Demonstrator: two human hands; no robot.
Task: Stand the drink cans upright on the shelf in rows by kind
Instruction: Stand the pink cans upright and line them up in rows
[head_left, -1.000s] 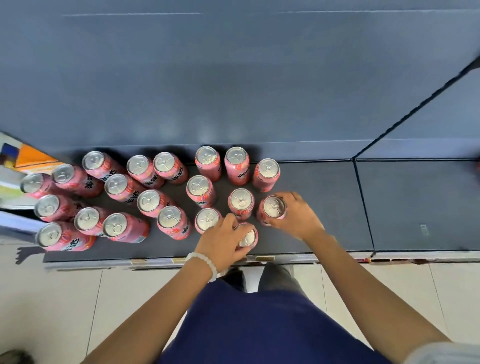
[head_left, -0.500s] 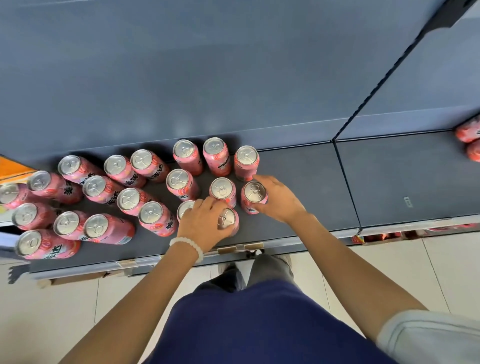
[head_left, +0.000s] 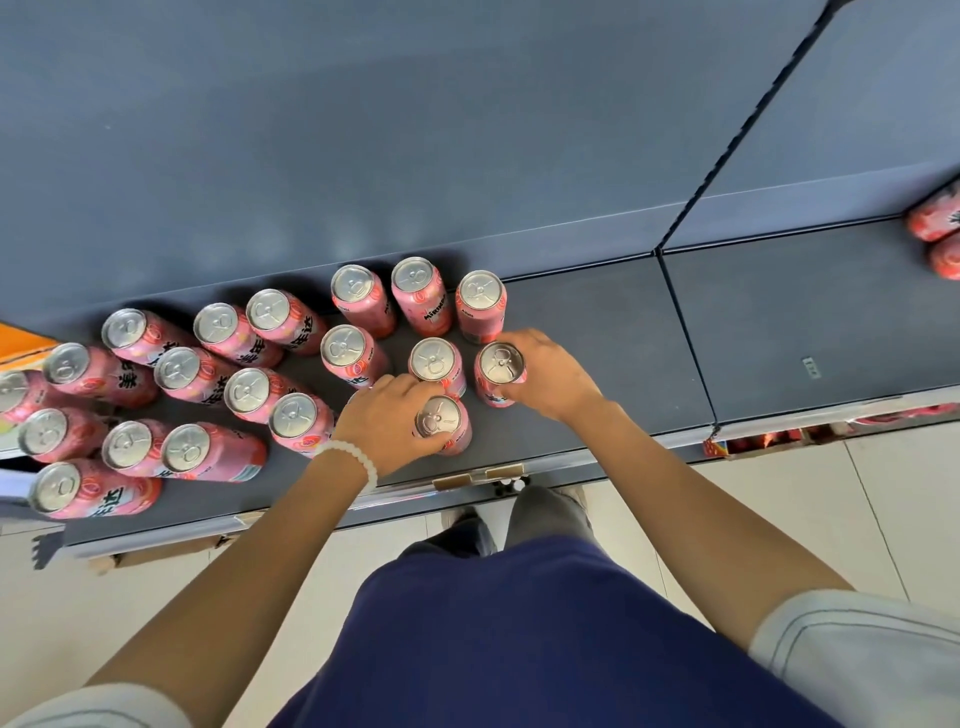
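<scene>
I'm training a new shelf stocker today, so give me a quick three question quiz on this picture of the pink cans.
1. True or false: the left hand grips the front can nearest the shelf edge.
2. Multiple choice: the can in the right hand is the right can. It stands A) on its side, B) upright, C) upside down.
3. Fill in: the left wrist wears a white ____.

Key: 1 true; 2 B; 3 bead bracelet.
</scene>
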